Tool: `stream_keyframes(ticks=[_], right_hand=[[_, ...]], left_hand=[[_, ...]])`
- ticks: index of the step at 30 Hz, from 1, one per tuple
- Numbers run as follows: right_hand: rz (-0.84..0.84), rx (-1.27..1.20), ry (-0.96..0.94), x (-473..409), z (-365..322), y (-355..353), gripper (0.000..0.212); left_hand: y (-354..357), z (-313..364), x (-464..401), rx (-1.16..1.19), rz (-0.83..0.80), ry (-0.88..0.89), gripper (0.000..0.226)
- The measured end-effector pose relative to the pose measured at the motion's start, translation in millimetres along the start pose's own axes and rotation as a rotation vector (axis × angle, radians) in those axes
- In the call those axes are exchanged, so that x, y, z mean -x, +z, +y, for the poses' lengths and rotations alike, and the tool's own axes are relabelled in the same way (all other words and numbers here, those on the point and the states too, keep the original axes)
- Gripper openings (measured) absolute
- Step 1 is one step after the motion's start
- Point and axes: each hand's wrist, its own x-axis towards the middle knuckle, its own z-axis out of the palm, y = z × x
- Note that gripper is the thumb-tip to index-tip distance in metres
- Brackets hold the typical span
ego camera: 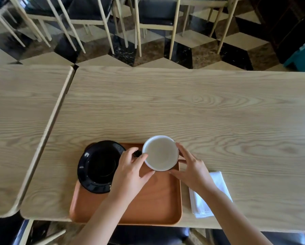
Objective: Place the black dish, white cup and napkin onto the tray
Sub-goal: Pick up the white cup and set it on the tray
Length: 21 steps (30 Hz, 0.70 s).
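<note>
An orange-brown tray point(155, 206) lies at the table's near edge. The black dish point(99, 167) rests on the tray's far left part, overhanging its left rim. The white cup point(160, 152) is over the tray's far right corner, held between both hands. My left hand point(132, 170) grips its left side with fingers on the rim. My right hand point(190, 167) cups its right side. Whether the cup's base touches the tray is hidden. The white napkin point(217, 183) lies folded on the table just right of the tray, partly under my right forearm.
The tray sits on a light wooden table point(183, 106); a second table point(21, 121) adjoins on the left with a narrow gap. Wooden chairs point(155, 20) stand beyond the far edge on a patterned floor. A teal box point(303, 55) is at far right.
</note>
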Motion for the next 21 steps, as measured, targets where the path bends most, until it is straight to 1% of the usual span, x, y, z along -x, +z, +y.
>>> stream_keyframes(ticks=[6, 9, 11, 15, 17, 19, 21], right_hand=[[-0.001, 0.027, -0.023, -2.1, 3.0, -1.4, 0.085], [0.016, 0.106, -0.068, -1.1, 3.4, 0.1, 0.086], [0.040, 0.158, -0.104, 0.8, 3.2, 0.6, 0.085], [0.093, 0.266, -0.151, 9.1, 4.0, -0.1, 0.081], [0.166, 0.310, -0.174, 17.2, 8.4, -0.1, 0.070], [0.250, 0.336, -0.171, 32.0, 14.9, -3.6, 0.054], [0.323, 0.351, -0.131, 50.1, 27.6, -10.1, 0.046]], left_hand=[[0.4, -0.6, -0.1, -0.026, 0.020, 0.006, 0.045], [-1.7, 1.9, 1.4, -0.054, 0.016, -0.015, 0.046], [-3.0, 3.0, 3.3, -0.058, 0.010, -0.007, 0.049], [-6.3, 7.6, 13.9, -0.075, 0.008, 0.036, 0.062], [-9.6, 15.4, 20.3, -0.041, 0.074, 0.031, 0.057], [-11.1, 32.1, 28.7, 0.023, 0.132, 0.061, 0.045], [-7.1, 54.7, 37.5, 0.105, 0.101, 0.085, 0.036]])
